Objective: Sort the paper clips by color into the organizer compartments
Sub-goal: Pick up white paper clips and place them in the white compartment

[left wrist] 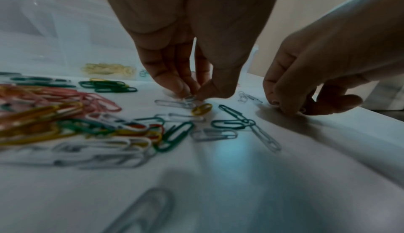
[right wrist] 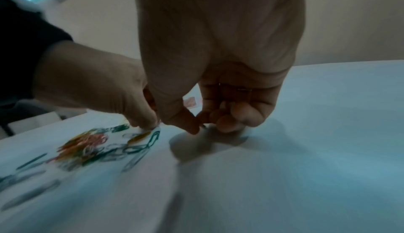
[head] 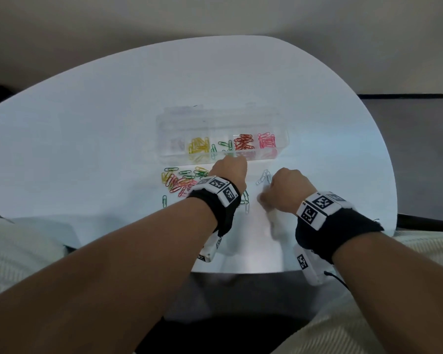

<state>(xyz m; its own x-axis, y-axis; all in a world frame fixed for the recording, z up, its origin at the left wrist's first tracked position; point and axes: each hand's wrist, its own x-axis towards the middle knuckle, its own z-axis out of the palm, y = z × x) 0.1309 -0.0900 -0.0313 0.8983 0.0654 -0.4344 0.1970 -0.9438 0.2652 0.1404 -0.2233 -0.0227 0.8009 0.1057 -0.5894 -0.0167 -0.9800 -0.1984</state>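
Observation:
A clear organizer [head: 281, 139] lies on the white table, with pale, yellow [head: 198, 145], green [head: 224, 145], red [head: 244, 142] and pink [head: 266, 141] paper clips in separate compartments. A mixed pile of loose clips [head: 182, 181] lies in front of it. My left hand [left wrist: 192, 96] is down at the table right of the pile, thumb and fingers pinching a white paper clip [left wrist: 189, 98]. My right hand [right wrist: 203, 127] is beside it, fingers curled and tips pinched on a small clip at the table surface; its colour is not clear. Two white clips [head: 264, 176] lie between the hands.
Green [left wrist: 231, 124], white [left wrist: 215, 135] and yellow [left wrist: 202, 109] clips are scattered just in front of my left hand. One green clip [head: 164, 201] lies apart, left of the pile. The table's near edge [head: 241, 272] is close behind my wrists.

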